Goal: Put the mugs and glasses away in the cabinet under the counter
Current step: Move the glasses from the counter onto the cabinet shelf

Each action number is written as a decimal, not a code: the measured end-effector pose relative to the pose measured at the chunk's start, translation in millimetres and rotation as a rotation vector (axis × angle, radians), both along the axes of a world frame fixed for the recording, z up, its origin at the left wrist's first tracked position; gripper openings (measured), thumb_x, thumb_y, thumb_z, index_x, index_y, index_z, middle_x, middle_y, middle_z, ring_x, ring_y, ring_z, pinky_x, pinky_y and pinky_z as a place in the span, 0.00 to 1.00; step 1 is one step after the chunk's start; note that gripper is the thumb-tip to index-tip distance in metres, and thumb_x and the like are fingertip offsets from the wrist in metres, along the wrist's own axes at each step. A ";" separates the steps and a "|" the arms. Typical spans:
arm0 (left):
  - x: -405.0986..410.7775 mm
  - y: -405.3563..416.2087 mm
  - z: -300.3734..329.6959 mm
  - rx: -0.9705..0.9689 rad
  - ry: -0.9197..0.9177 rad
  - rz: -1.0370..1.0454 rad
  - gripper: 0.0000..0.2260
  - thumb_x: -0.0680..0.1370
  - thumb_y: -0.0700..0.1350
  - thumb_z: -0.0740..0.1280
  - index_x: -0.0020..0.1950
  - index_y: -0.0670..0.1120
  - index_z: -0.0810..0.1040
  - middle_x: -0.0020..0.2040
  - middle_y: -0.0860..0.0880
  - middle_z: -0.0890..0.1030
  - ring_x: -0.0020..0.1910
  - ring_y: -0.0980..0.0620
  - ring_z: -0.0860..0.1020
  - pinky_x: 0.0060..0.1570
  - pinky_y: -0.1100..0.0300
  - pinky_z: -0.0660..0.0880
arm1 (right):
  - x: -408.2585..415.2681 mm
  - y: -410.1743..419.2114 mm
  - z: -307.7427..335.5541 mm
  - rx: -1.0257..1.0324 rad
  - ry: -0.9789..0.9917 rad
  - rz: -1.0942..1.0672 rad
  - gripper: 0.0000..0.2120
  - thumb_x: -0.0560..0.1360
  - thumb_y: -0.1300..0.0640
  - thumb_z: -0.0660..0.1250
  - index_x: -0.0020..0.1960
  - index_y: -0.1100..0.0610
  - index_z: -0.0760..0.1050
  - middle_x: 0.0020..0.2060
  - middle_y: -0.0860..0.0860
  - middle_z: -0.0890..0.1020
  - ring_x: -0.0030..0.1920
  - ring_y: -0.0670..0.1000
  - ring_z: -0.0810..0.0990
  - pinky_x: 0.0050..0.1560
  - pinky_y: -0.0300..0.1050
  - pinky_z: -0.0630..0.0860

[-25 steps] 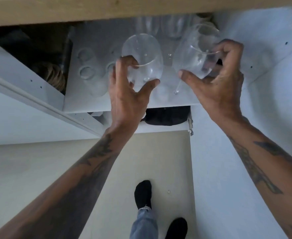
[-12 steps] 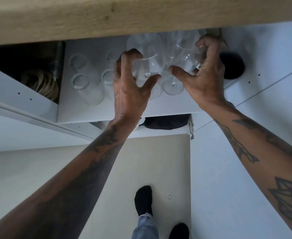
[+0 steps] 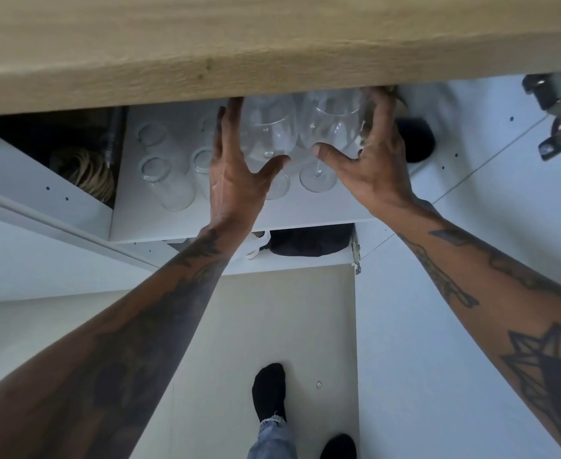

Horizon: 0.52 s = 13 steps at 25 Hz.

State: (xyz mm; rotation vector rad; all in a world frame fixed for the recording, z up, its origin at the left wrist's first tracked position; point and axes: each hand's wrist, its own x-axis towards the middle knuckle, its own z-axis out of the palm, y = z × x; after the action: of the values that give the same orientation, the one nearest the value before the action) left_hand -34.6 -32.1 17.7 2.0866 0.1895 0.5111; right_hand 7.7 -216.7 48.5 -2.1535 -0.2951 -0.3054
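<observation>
**Ana:** Two wine glasses, one in each hand. In the head view, compared with a second ago, both have gone from out in front of the cabinet to deep under the counter edge [image 3: 272,61], and they are now upright with their feet on the white shelf [image 3: 305,212].

**Ben:** So the placing is nearly done?

**Ana:** I judge so; only letting go remains. The left hand [image 3: 236,180] wraps the left wine glass [image 3: 269,134] by its bowl, thumb in front and fingers behind. The right hand [image 3: 375,167] clasps the right wine glass [image 3: 332,124] the same way.

**Ben:** Which way do they point?

**Ana:** Long axis vertical, rims up toward the counter. The right one's round foot [image 3: 317,182] lies flat just below the thumb.

**Ben:** Where in the frame?

**Ana:** Upper centre, the bowls just beside each other; whether they touch I cannot tell. Tumblers [image 3: 159,170] stand to their left on the same shelf.
</observation>
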 end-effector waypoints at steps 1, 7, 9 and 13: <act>-2.6 0.6 2.0 -0.004 0.021 0.021 0.46 0.70 0.49 0.79 0.80 0.51 0.55 0.79 0.46 0.61 0.76 0.44 0.65 0.68 0.42 0.73 | -2.9 -2.2 3.4 -0.006 0.011 0.001 0.40 0.68 0.52 0.77 0.72 0.60 0.62 0.62 0.51 0.73 0.59 0.51 0.73 0.59 0.38 0.72; -96.0 -53.3 50.4 -0.148 0.161 0.138 0.13 0.78 0.39 0.70 0.62 0.43 0.80 0.59 0.45 0.81 0.54 0.53 0.81 0.55 0.54 0.82 | -42.5 -30.7 56.7 -0.196 0.207 0.053 0.26 0.70 0.54 0.75 0.64 0.60 0.70 0.59 0.54 0.72 0.56 0.60 0.79 0.60 0.50 0.74; -148.8 -99.5 82.9 -0.282 0.268 0.087 0.08 0.78 0.37 0.68 0.54 0.46 0.84 0.51 0.49 0.84 0.44 0.61 0.82 0.46 0.67 0.79 | -63.2 -44.5 95.5 -0.265 0.288 0.090 0.17 0.72 0.54 0.74 0.57 0.59 0.77 0.56 0.55 0.78 0.51 0.56 0.81 0.59 0.47 0.75; -249.3 -207.0 158.3 -0.508 0.501 -0.142 0.06 0.76 0.48 0.70 0.51 0.55 0.83 0.48 0.56 0.84 0.46 0.66 0.81 0.36 0.77 0.74 | -110.7 -94.1 183.7 -0.445 0.175 0.138 0.06 0.75 0.60 0.68 0.47 0.60 0.84 0.46 0.56 0.85 0.48 0.56 0.82 0.48 0.43 0.75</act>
State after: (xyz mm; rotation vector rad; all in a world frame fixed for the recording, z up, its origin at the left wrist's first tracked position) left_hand -283.8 -239.0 176.0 1.6724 0.4111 -0.1501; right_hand -103.0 -310.8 232.1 -2.5607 -0.4410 0.0355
